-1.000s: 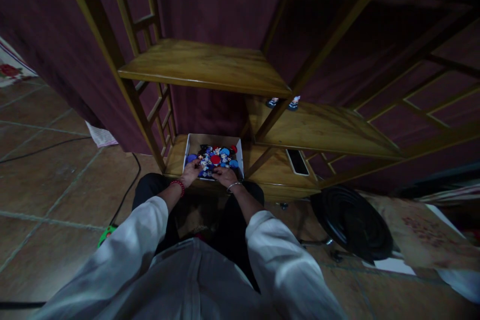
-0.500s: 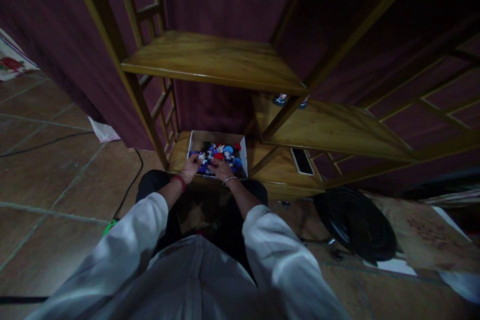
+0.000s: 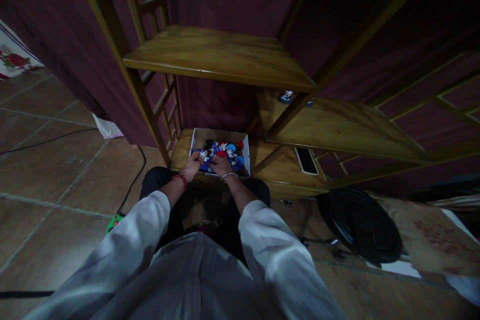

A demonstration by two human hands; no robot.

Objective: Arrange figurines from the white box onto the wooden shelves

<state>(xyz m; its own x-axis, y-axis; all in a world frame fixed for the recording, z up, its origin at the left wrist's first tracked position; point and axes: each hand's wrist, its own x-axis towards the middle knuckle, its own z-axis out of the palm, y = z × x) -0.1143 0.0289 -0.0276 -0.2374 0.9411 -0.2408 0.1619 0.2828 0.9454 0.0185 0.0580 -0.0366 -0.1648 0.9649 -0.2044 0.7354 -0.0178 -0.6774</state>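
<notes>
A shallow white box point(image 3: 246, 152) stands on the low wooden shelf, filled with several small toy figurines point(image 3: 230, 150) in blue, red, white and black. My left hand point(image 3: 192, 165), with a red bead bracelet at the wrist, pinches a small white-and-purple figurine point(image 3: 204, 154) over the left side of the box. Close beside it, my right hand point(image 3: 222, 165), wearing a silver bangle, reaches over the front rim with its fingers drawn together. What lies between the right fingertips is too small and dark to make out.
A wooden shelf board point(image 3: 217, 55) hangs above the box, with posts at both sides. A phone-like white-edged black slab point(image 3: 306, 161) lies to the right. Figurines point(image 3: 286, 97) stand on the middle shelf. A black round seat point(image 3: 362, 225) is at right, a cable point(image 3: 131, 185) at left.
My right hand has shifted slightly left, closer to the left hand. The left hand still pinches the figurine, and the whole view has tilted a little.
</notes>
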